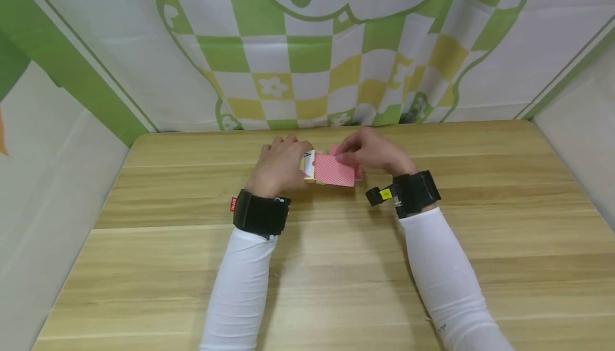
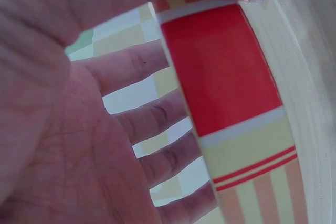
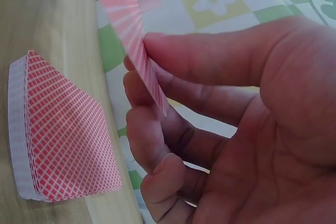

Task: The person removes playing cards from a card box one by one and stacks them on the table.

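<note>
My left hand (image 1: 281, 166) grips a card box (image 2: 220, 72) between thumb and fingers; its side has a red panel, yellow bands and orange stripes. A red-backed playing card (image 1: 334, 170) reaches from the box's end toward my right hand (image 1: 375, 153). In the right wrist view, thumb and fingers pinch that card (image 3: 123, 19) near its edge, and it stands close to the box's end. Below it, a squared deck of red-patterned cards (image 3: 73, 135) lies on the wooden table, mostly covered by the card and right hand in the head view.
The wooden table (image 1: 336, 276) runs back to a curtain (image 1: 307, 73) with green, yellow and white checks. Pale walls stand at the left and right. Black straps with cameras (image 1: 261, 215) sit on both wrists.
</note>
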The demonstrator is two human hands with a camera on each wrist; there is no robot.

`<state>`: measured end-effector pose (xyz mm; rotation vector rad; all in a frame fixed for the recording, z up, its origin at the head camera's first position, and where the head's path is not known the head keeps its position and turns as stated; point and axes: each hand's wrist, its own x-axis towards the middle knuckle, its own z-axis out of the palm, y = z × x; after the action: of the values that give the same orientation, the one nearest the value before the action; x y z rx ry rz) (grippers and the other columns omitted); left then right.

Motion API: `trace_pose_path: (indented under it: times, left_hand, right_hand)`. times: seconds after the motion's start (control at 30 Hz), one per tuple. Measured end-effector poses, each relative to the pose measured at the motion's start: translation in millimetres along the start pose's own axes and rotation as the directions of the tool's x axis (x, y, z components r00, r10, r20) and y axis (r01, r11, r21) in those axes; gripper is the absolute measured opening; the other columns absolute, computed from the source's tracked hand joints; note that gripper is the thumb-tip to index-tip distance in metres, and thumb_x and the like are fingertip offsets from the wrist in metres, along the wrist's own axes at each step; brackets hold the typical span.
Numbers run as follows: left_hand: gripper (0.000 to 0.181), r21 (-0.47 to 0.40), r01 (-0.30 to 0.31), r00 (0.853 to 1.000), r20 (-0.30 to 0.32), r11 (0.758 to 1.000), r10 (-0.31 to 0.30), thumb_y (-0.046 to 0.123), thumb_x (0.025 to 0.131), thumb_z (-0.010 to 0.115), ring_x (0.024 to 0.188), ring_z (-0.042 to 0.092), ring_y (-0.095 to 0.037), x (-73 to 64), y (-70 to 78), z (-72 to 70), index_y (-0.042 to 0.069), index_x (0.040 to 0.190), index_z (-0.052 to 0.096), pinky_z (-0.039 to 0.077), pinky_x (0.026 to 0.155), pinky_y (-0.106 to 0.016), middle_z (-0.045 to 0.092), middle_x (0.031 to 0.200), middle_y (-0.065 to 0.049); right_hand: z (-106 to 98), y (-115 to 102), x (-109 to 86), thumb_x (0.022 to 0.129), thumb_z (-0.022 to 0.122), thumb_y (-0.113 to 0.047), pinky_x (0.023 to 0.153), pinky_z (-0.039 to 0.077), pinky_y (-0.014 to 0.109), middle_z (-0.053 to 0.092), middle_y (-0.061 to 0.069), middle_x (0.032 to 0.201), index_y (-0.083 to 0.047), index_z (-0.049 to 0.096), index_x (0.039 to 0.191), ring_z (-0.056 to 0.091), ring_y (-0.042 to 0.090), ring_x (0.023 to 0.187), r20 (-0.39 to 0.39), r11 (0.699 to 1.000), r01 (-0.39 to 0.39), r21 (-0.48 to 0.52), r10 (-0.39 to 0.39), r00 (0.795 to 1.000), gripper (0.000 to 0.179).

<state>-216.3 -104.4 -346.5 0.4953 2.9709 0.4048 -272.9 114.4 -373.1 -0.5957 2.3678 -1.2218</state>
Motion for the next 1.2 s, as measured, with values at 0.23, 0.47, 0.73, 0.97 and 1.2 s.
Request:
trace_pose_path:
  times: [0.23, 0.47, 0.73, 0.97, 1.2]
  left_hand:
    - [0.056, 0.003, 0.003, 1.000, 0.014, 1.000, -0.003, 0.024, 0.060, 0.073, 0.094, 0.039, -0.025, 0.8, 1.5, 0.3, 0.021, 0.113, 0.058, 0.031, 0.083, -0.045, 0.046, 0.099, 0.001]
    - [0.059, -0.011, 0.003, 1.000, 0.020, 1.000, -0.003, 0.025, 0.060, 0.075, 0.094, 0.039, -0.025, 2.4, 3.3, 4.0, 0.019, 0.116, 0.057, 0.031, 0.084, -0.045, 0.047, 0.101, -0.001]
    - [0.061, 0.002, 0.003, 1.000, 0.013, 1.000, -0.003, 0.024, 0.059, 0.074, 0.097, 0.040, -0.025, 3.1, 4.8, 4.9, 0.020, 0.117, 0.057, 0.031, 0.086, -0.047, 0.048, 0.104, -0.001]
    - [0.062, 0.000, -0.002, 1.000, 0.009, 1.000, 0.002, 0.024, 0.059, 0.076, 0.096, 0.039, -0.024, 2.5, 4.6, 6.3, 0.018, 0.118, 0.057, 0.031, 0.086, -0.047, 0.048, 0.105, -0.002]
    - [0.066, 0.006, 0.007, 1.000, 0.017, 1.000, -0.007, 0.023, 0.059, 0.075, 0.098, 0.039, -0.025, 0.8, 1.7, 4.2, 0.018, 0.121, 0.056, 0.030, 0.087, -0.048, 0.048, 0.108, -0.003]
  right_hand:
    - [2, 0, -1.5, 0.083, 0.065, -0.019, 0.061, 0.047, 0.047, 0.065, 0.007, 0.084, -0.010, 0.067, 0.095, 0.056, 0.037, 0.066, 0.017, 1.000, -0.008, 0.024, 0.008, 1.000, 0.016]
    - [3, 3, -2.7, 0.082, 0.066, -0.022, 0.061, 0.046, 0.045, 0.064, 0.007, 0.082, -0.010, 0.067, 0.093, 0.056, 0.036, 0.065, 0.011, 0.999, -0.028, 0.016, 0.028, 1.000, 0.016]
    - [-2, 8, -2.0, 0.083, 0.065, -0.024, 0.063, 0.046, 0.041, 0.064, 0.007, 0.083, -0.010, 0.067, 0.092, 0.056, 0.027, 0.068, 0.025, 1.000, -0.027, -0.005, 0.027, 0.999, 0.017]
    - [-11, 21, -8.1, 0.083, 0.065, -0.026, 0.069, 0.041, 0.034, 0.064, 0.006, 0.086, -0.011, 0.067, 0.091, 0.052, 0.023, 0.078, 0.015, 1.000, -0.006, -0.022, 0.007, 1.000, 0.017]
    - [-19, 31, -16.8, 0.084, 0.064, -0.025, 0.082, 0.041, 0.042, 0.060, 0.011, 0.098, -0.007, 0.063, 0.101, 0.051, 0.026, 0.090, 0.005, 0.990, -0.066, 0.127, 0.066, 0.998, 0.025]
